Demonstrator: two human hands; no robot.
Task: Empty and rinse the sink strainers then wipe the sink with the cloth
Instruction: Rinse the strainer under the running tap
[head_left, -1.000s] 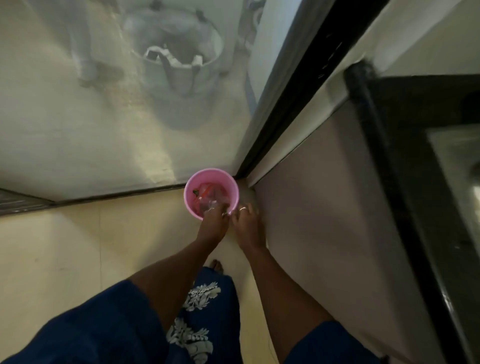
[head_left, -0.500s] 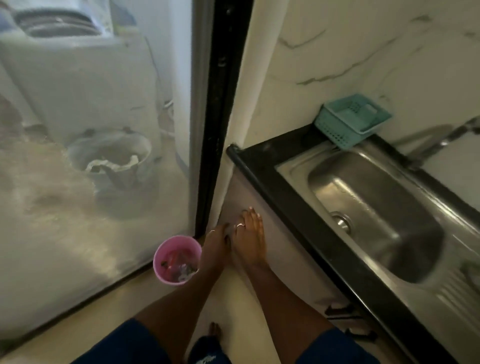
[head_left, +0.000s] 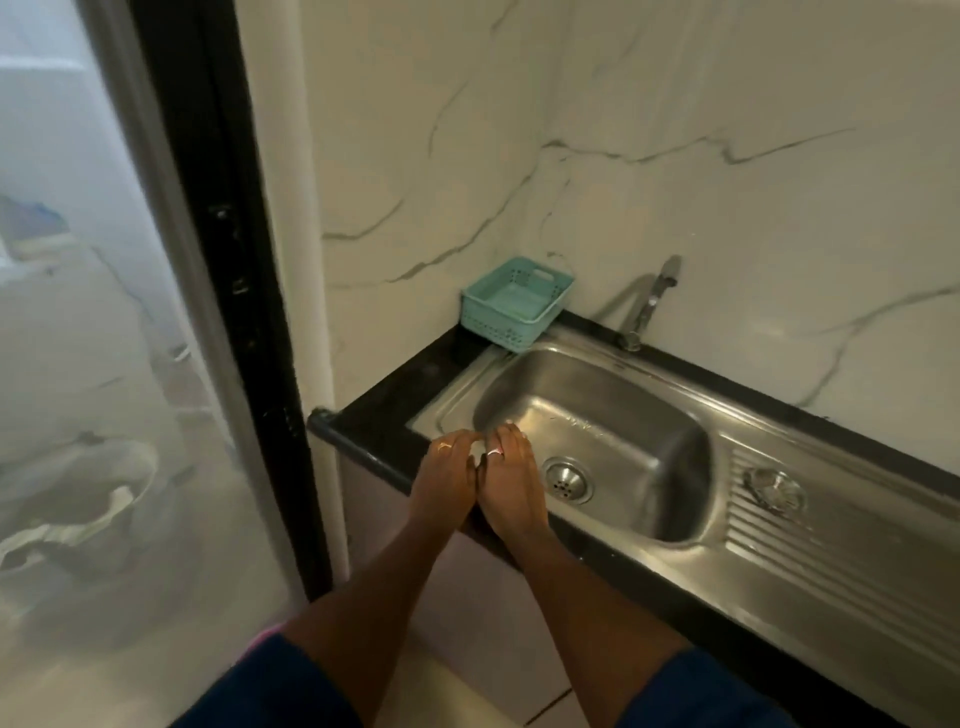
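A steel sink (head_left: 649, 415) is set in a black counter (head_left: 384, 415). A round perforated strainer (head_left: 566, 480) sits in the basin's drain. A second round steel piece (head_left: 774, 491) lies on the ribbed drainboard. My left hand (head_left: 447, 480) and my right hand (head_left: 511, 480) are side by side and touching over the sink's front left rim. The left hand's fingers curl downward, and I cannot see whether anything is under them. The right hand's fingers lie straight, pointing into the basin. No cloth is in view.
A teal plastic basket (head_left: 514, 304) stands at the sink's back left corner, beside the tap (head_left: 649, 301). A glass door with a black frame (head_left: 208, 260) is on the left. The pink bin's rim (head_left: 265, 636) peeks out by my left sleeve.
Both hands rose together from the pink bin on the floor to the sink's front left rim. My view lifted from the floor to the sink and wall.
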